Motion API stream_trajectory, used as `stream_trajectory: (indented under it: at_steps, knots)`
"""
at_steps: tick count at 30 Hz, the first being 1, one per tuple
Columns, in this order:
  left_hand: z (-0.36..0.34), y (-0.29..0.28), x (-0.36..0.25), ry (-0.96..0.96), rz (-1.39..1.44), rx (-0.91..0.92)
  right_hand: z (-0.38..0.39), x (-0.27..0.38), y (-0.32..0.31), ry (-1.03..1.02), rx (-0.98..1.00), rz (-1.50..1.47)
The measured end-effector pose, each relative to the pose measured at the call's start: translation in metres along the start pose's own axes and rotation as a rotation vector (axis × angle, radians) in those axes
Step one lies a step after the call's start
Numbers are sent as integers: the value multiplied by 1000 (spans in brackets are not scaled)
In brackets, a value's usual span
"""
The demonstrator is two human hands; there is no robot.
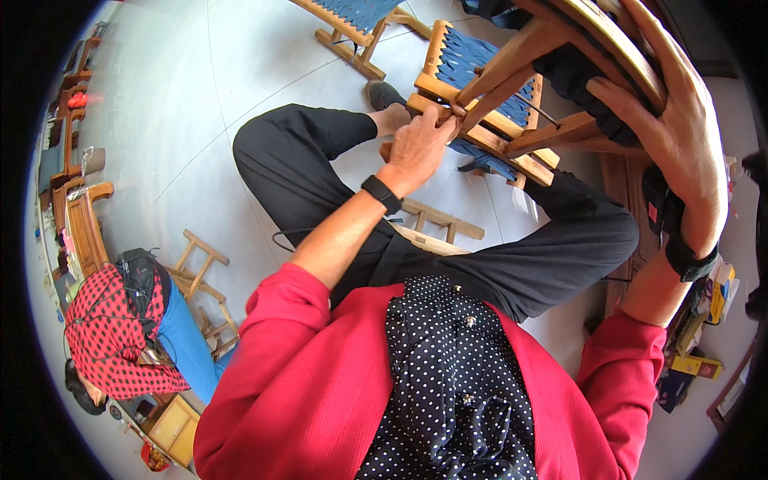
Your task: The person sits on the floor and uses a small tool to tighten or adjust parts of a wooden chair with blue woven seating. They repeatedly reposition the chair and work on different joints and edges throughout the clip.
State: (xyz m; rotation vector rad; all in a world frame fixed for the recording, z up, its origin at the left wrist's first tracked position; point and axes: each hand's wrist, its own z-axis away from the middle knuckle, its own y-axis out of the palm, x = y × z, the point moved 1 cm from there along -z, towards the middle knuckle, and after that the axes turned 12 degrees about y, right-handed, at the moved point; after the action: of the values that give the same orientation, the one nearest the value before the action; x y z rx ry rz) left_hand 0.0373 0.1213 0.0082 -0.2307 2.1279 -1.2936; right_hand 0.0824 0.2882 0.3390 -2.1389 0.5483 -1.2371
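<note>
A wooden folding stool (512,68) with dark straps is held tilted in front of me, at the upper right. My right hand (680,120) wraps round its curved outer rail, thumb on the near side. My left hand (422,148) is closed, its fingertips pinched together at the end of a stool leg. What lies between those fingertips is too small to make out. A short brown piece (386,150) shows beside the left palm. A thin dark rod (538,109) runs between the legs. Just behind stands a stool with a blue woven seat (464,58), partly covered by the held one.
Another blue woven stool (352,14) stands farther off. A bare wooden frame (444,220) lies between my knees. At left, a person in a red checked top (120,336) bends near wooden frames (204,276). Boxes (696,366) are stacked at right.
</note>
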Motion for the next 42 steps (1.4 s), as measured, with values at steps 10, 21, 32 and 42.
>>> stream_trajectory:
  at_steps: [10, 21, 32, 42]
  knots:
    - [-3, 1, -17, -72, -6, -28, 41, -16, -9, 163, -117, 794]
    - [11, -44, 51, -294, -238, -104, 35, -8, -7, 138, -140, 844]
    - [5, -9, -10, -38, -7, -37, 24, -4, -8, 119, -125, 869]
    - [9, 8, -16, -126, 124, -6, 27, -19, -10, 117, -155, 803]
